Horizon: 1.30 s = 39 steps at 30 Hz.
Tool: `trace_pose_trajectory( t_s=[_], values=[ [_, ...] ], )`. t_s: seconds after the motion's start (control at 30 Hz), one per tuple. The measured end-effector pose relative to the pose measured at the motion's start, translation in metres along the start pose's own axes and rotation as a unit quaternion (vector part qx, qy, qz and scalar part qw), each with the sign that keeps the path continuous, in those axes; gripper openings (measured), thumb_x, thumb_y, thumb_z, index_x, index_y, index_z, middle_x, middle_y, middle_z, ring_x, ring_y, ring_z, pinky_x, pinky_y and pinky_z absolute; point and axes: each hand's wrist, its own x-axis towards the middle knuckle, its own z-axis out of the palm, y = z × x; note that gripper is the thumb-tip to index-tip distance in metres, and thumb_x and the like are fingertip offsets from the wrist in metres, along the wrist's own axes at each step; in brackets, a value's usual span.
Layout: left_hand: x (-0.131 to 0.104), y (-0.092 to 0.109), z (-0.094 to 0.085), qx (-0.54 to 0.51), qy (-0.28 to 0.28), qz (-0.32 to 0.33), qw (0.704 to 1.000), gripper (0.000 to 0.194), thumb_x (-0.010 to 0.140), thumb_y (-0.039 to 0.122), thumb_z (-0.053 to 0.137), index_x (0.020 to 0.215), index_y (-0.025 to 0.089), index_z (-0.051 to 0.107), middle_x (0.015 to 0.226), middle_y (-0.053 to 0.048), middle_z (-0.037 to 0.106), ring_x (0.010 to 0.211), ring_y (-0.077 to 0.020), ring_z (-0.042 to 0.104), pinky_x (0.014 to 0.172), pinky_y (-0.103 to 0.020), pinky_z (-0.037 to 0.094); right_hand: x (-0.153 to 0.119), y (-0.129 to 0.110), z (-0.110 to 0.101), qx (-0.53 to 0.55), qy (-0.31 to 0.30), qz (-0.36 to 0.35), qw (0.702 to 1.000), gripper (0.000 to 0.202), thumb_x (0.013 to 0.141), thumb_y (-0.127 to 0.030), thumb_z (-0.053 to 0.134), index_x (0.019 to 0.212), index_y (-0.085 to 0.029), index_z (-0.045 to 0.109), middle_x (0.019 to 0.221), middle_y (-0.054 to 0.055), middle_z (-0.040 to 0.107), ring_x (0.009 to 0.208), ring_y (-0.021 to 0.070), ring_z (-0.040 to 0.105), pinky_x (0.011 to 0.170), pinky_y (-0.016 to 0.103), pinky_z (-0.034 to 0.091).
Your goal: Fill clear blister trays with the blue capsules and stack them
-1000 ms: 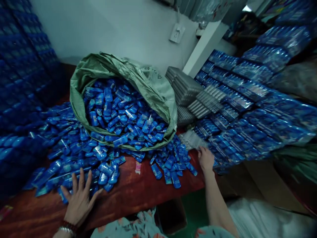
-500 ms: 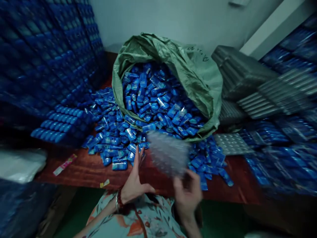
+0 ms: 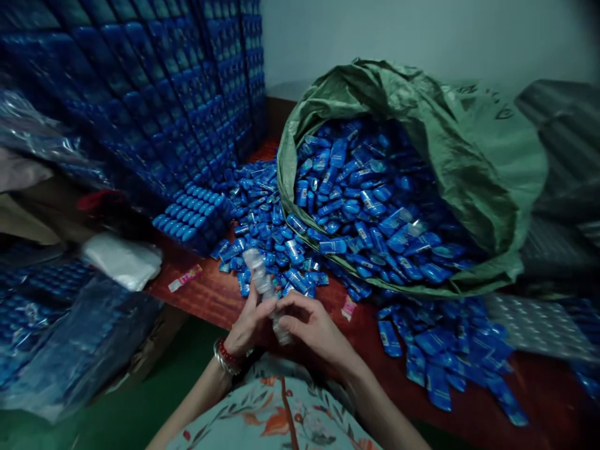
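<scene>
A clear plastic tray with moulded pockets (image 3: 259, 272) is held edge-up in front of my body. My left hand (image 3: 249, 320) grips its left side, fingers behind it. On the other side my right hand (image 3: 307, 319) pinches it between thumb and fingers. Just beyond the tray lies a heap of small blue wrapped packs (image 3: 295, 250). More of these packs (image 3: 360, 200) fill a large green woven sack (image 3: 510, 250), which lies on its side with its mouth towards me.
Stacked blue packs (image 3: 150, 94) rise at the left, with a low block of them (image 3: 190, 215) at the stack's foot. A white plastic bag (image 3: 124, 259) rests on the red-brown table (image 3: 210, 287). Loose packs (image 3: 440, 350) and another clear tray (image 3: 539, 322) lie at the right.
My view has swung left. The tray, earlier blurred in my right hand alone, is now between both hands and turned edge-up. My left hand has closed on it.
</scene>
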Motion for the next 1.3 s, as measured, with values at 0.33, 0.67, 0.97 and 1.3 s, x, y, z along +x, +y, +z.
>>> trace_pose_trajectory(
  t_s=[0.33, 0.67, 0.97, 1.3],
  values=[
    [0.0, -0.002, 0.0, -0.091, -0.028, -0.051, 0.994, 0.074, 0.071, 0.042, 0.069, 0.135, 0.024, 0.037, 0.111, -0.007, 0.06, 0.108, -0.0261, 0.055, 0.095, -0.04, 0.041, 0.006, 0.008, 0.004, 0.071, 0.012, 0.076, 0.994, 0.019, 0.075, -0.035, 0.065, 0.069, -0.017, 0.062, 0.07, 0.0, 0.058, 0.068, 0.0127, 0.053, 0.065, 0.025, 0.043],
    [-0.018, 0.015, -0.026, -0.108, 0.142, 0.089, 0.98, 0.069, 0.069, 0.047, 0.067, 0.128, 0.023, 0.043, 0.121, -0.007, 0.059, 0.113, -0.0283, 0.054, 0.095, -0.044, 0.045, 0.047, -0.03, 0.015, -0.413, 0.036, -0.214, 0.885, 0.021, 0.092, -0.017, 0.035, 0.085, -0.019, 0.055, 0.085, 0.004, 0.054, 0.074, 0.0137, 0.054, 0.064, 0.024, 0.042],
    [-0.026, 0.019, -0.043, -0.179, 0.119, 0.094, 0.972, 0.062, 0.07, 0.053, 0.064, 0.121, 0.02, 0.051, 0.118, -0.01, 0.062, 0.114, -0.0315, 0.054, 0.098, -0.051, 0.041, 0.138, -0.058, 0.021, -0.546, 0.211, -0.227, 0.778, 0.021, 0.094, -0.017, 0.033, 0.087, -0.016, 0.053, 0.091, 0.008, 0.05, 0.075, 0.0138, 0.053, 0.056, 0.02, 0.037],
    [-0.007, 0.016, -0.034, -0.139, 0.141, 0.114, 0.974, 0.056, 0.079, 0.045, 0.059, 0.128, 0.023, 0.044, 0.119, -0.006, 0.059, 0.113, -0.0238, 0.054, 0.097, -0.041, 0.044, 0.112, -0.029, 0.041, -0.324, -0.13, -0.173, 0.921, 0.02, 0.089, -0.034, 0.05, 0.086, -0.018, 0.061, 0.075, -0.004, 0.061, 0.07, 0.0086, 0.056, 0.065, 0.018, 0.042]
  ],
)
